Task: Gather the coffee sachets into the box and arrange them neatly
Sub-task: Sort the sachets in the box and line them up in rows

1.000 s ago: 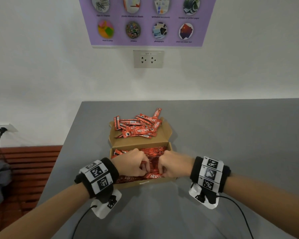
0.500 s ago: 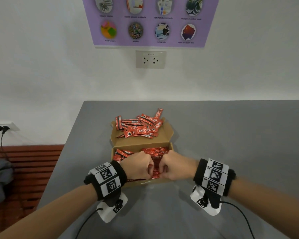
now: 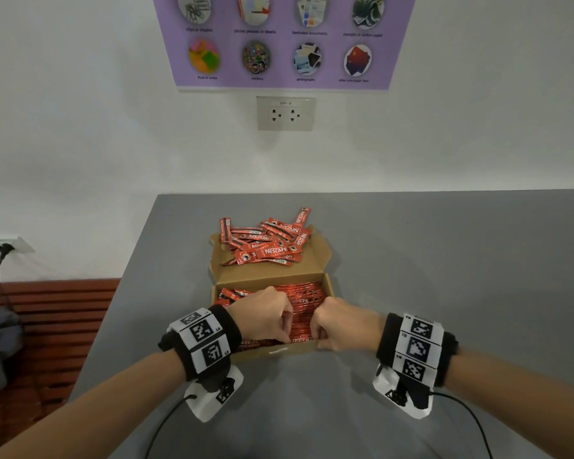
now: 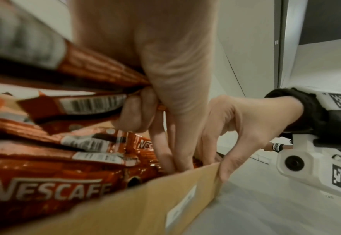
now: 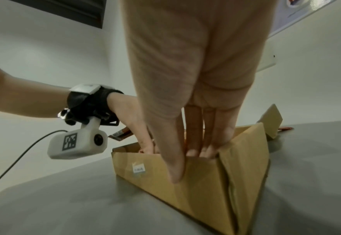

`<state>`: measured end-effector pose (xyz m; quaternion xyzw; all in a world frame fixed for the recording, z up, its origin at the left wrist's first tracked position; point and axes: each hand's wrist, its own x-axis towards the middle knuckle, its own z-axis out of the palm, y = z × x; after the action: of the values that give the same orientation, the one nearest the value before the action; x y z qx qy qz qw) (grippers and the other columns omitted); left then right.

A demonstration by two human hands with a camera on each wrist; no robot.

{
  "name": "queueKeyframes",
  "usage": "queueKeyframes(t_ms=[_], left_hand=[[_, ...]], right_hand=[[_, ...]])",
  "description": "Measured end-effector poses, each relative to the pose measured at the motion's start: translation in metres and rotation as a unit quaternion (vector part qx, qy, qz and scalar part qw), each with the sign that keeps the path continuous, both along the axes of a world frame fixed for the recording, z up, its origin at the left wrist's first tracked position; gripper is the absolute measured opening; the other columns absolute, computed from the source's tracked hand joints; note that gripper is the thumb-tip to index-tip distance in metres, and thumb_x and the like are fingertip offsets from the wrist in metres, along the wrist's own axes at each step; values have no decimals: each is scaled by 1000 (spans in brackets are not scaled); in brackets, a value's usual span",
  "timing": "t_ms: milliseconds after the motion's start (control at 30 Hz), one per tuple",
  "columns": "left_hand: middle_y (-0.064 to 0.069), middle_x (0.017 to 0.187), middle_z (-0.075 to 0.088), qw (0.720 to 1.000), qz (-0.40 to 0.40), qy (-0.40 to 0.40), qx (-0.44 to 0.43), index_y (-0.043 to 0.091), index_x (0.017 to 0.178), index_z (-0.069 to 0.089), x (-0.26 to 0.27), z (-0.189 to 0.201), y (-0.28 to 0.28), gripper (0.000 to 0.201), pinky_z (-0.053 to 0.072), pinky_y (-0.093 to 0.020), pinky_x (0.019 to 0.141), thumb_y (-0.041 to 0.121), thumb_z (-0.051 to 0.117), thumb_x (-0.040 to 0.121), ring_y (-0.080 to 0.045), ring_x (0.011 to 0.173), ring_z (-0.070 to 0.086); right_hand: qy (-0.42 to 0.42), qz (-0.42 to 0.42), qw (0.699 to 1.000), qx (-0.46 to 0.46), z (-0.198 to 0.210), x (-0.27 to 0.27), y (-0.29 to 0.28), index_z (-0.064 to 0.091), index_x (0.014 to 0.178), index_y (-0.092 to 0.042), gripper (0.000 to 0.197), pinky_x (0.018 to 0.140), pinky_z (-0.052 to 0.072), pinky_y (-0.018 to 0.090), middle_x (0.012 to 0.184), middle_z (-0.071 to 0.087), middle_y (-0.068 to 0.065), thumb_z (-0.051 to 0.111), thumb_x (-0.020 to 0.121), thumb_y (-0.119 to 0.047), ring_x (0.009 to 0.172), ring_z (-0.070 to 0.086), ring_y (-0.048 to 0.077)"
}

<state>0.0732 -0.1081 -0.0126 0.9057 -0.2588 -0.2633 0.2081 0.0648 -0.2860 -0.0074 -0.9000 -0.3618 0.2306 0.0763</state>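
An open cardboard box (image 3: 279, 351) sits on the grey table, with red coffee sachets (image 3: 304, 296) lined up inside. More sachets (image 3: 269, 246) lie in a loose heap on its flat-open lid (image 3: 269, 276). My left hand (image 3: 265, 318) hovers over the box's near left part; in the left wrist view this hand (image 4: 143, 101) pinches the ends of a few sachets (image 4: 93, 103). My right hand (image 3: 338, 326) is at the near right. Its straight fingers (image 5: 195, 151) reach down inside the front wall (image 5: 185, 182), and the thumb lies outside it.
The table's (image 3: 444, 260) left edge runs close to the box, with a wooden bench (image 3: 47, 326) below it. A wall socket (image 3: 285, 113) and a purple poster (image 3: 279, 41) hang on the wall behind. Cables trail from both wrist cameras.
Both hands have stayed over the near half of the box, shifting only slightly. The head view has tilted a little.
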Motion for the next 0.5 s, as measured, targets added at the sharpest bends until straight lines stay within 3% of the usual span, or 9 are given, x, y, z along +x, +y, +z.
queueKeyframes(t_ms=[67,133,267,367,500], left_hand=[[1,80,71,1000,8,-12,-12,13,79,70,-1,-1,2,8,52,-18,67,19,73,76,-6,68,63],[1,84,72,1000,6,-7,-11,12,85,71,-4,-3,2,8,52,-18,71,17,71,78,-8,74,64],[1,84,72,1000,5,-18,-2,11,82,73,-7,-5,-1,8,52,-20,72,14,65,80,-6,69,60],[1,84,72,1000,2,-22,15,12,80,72,-9,-4,-3,10,52,-23,73,12,63,80,-11,74,64],[3,83,72,1000,9,-25,-5,15,82,73,-7,-2,0,10,52,-22,73,19,65,81,-9,73,64]], right_hand=[[-6,-10,1000,16,1,1,0,68,90,-4,16,64,44,27,84,68,8,67,75,-10,77,60,22],[-2,-10,1000,16,1,1,0,67,93,-4,20,66,47,31,82,67,8,68,74,-11,74,58,22],[14,0,1000,5,-1,-1,1,68,82,-2,8,63,40,26,69,59,4,65,76,-7,64,46,15],[19,-6,1000,5,-1,-1,2,68,80,-2,7,63,39,25,70,59,4,65,76,-6,64,45,15],[20,-19,999,16,3,1,0,69,98,-6,22,59,37,18,86,69,7,70,78,-15,75,57,18]])
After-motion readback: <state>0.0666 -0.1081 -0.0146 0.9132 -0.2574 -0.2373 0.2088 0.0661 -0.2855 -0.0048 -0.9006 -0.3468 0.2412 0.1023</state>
